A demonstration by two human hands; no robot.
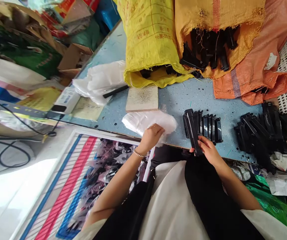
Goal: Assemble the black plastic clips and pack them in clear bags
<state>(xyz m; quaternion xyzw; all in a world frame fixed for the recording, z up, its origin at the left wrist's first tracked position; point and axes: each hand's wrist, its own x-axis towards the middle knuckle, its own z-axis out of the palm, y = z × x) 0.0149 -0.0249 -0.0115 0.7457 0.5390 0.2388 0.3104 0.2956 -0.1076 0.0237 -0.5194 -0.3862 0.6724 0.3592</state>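
My left hand [152, 136] is over a stack of thin white plastic bags [145, 120] at the table's front edge, its fingers closed in a pinch on a bag. Between the thumb and fingers of my right hand [208, 149] is a long black plastic part [192, 130], tilted, its lower end close to my body. Just behind it on the table stands a row of several similar black parts [212, 128]. A flat board [142, 99] lies against the back of the bag stack.
A yellow woven sack [150, 36] and an orange one [218, 15] with black parts in its mouth lie at the back. More black parts [258, 128] are heaped at the right. Below the table's left edge, a striped crate [66, 186] holds bagged pieces.
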